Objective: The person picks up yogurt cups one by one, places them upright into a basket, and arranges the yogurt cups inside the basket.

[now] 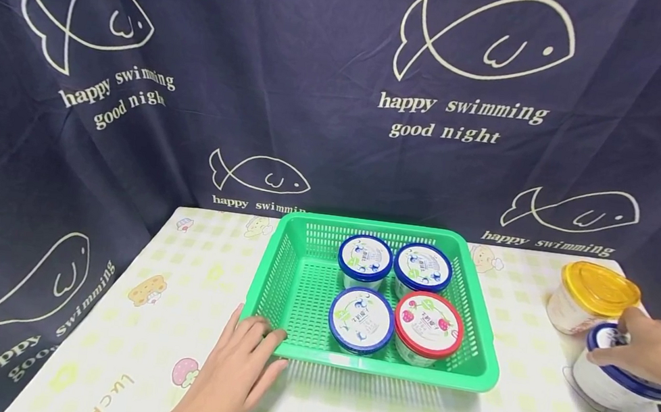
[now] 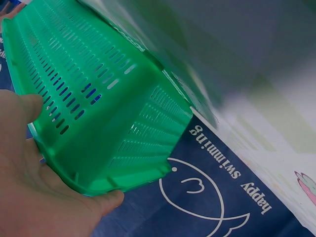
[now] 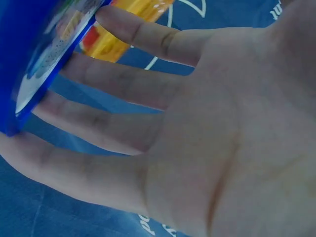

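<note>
At the front left corner of the green plastic basket point(image 1: 307, 355), my left hand point(image 1: 234, 375) grips the rim, the fingers over the edge and the thumb outside the wall. Over at the right, my right hand point(image 1: 653, 351) spans the blue-lidded tub point(image 1: 598, 382). Its fingertips point(image 3: 79, 66) reach the edge of the blue lid point(image 3: 10, 64). Inside the basket stand two blue-lidded tubs at the back, another blue-lidded tub point(image 1: 361, 322) in front, and a red-lidded tub point(image 1: 429, 323) beside it.
A yellow-lidded tub point(image 1: 599, 291) stands just behind the tub under my right hand. A patterned cloth point(image 1: 125, 346) covers the table. A dark blue curtain point(image 1: 343, 99) with white fish drawings hangs behind.
</note>
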Motion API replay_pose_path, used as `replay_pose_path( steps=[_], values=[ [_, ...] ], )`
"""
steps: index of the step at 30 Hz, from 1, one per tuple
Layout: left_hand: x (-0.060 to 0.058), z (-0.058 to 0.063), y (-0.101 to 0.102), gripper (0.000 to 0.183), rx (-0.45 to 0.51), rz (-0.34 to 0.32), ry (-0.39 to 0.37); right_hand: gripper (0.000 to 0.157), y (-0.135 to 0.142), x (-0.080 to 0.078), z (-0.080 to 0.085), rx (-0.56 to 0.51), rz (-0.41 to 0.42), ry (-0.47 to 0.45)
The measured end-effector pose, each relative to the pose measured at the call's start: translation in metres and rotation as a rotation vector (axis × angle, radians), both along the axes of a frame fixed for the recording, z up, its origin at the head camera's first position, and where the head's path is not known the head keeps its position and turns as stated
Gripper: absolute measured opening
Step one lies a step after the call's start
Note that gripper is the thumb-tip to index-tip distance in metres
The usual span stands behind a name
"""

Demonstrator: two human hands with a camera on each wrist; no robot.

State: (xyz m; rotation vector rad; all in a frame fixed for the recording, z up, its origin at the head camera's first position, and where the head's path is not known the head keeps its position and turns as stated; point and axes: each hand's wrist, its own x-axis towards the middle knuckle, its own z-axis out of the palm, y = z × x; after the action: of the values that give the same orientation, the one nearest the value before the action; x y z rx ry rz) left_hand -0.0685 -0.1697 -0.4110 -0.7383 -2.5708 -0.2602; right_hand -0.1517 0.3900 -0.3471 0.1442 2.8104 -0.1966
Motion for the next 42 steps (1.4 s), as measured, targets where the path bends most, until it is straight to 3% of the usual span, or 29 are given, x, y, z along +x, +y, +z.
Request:
replay_pose_path(
  steps=[12, 20, 28, 37, 42],
  values=[
    [0.002, 0.000, -0.004, 0.030, 0.005, 0.022, 0.000, 0.083, -0.038, 0.005, 0.019, -0.006, 0.141, 0.106],
    [0.004, 0.000, -0.006, 0.030, 0.006, 0.033, 0.006, 0.080, -0.068, 0.007, 0.022, 0.011, 0.232, 0.215],
    [0.004, 0.001, -0.006, 0.031, 0.000, 0.040, -0.008, 0.070, -0.089, 0.014, 0.026, -0.058, 0.378, 0.393],
    [0.003, 0.001, -0.002, 0.030, -0.009, 0.003, 0.008, 0.064, -0.108, 0.028, 0.033, -0.080, 0.445, 0.594],
    [0.001, 0.002, -0.001, 0.031, 0.001, -0.020, 0.007, 0.064, -0.112, 0.031, 0.033, -0.072, 0.452, 0.628]
  ],
)
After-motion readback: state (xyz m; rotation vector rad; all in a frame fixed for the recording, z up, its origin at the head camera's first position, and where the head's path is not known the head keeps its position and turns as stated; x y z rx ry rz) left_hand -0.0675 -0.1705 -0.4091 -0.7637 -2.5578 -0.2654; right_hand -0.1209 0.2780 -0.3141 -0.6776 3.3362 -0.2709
